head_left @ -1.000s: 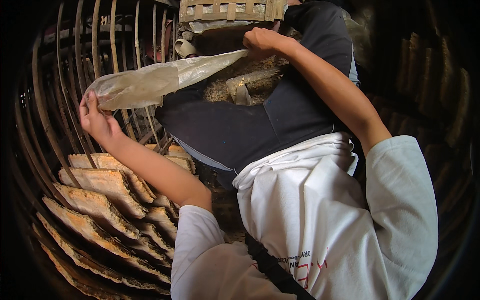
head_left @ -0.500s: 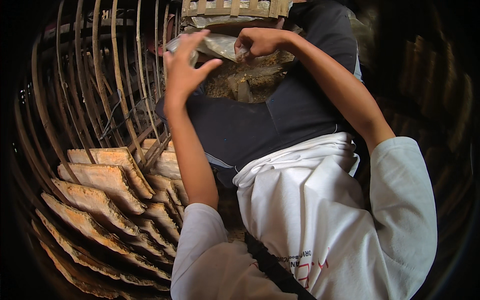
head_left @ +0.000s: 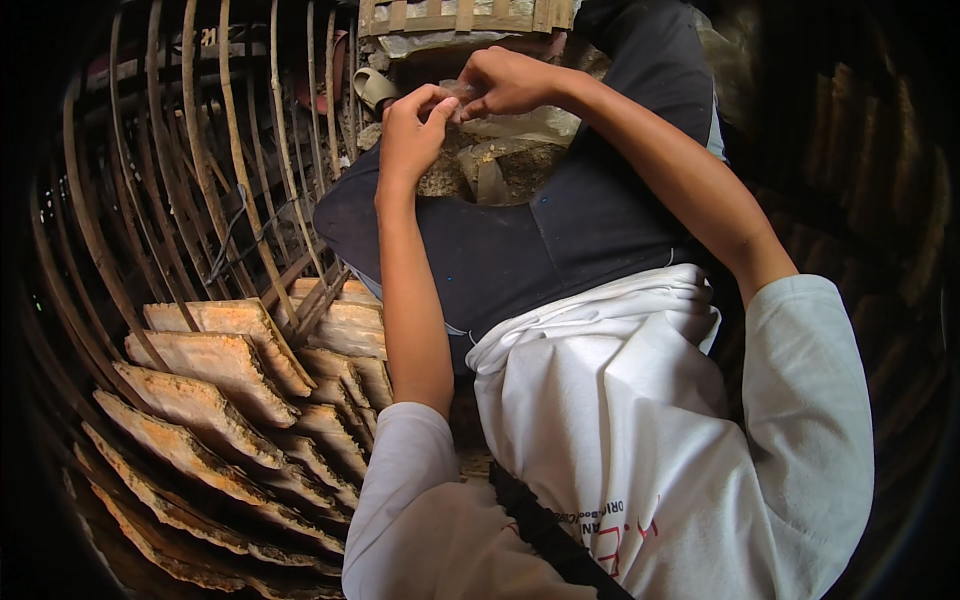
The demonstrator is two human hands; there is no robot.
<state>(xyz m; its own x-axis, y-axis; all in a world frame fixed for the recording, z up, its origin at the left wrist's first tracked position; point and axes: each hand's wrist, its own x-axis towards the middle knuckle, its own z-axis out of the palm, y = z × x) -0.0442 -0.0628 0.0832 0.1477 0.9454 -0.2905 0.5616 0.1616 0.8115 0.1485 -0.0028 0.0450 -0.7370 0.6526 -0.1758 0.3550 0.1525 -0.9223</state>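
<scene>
Clear plastic film point(head_left: 462, 92) sits pinched between both hands above the lap, the left hand point(head_left: 412, 135) and right hand point(head_left: 508, 80) each closing a fingertip grip on it, likely to work it apart, beside stacked clay tiles point(head_left: 215, 370).

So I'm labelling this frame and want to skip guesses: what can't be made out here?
- Clear film scrap, head view: mostly hidden between left hand and right hand.
- Wooden crate: cut by the top edge.
- Lap contents: dim, blurred.
</scene>
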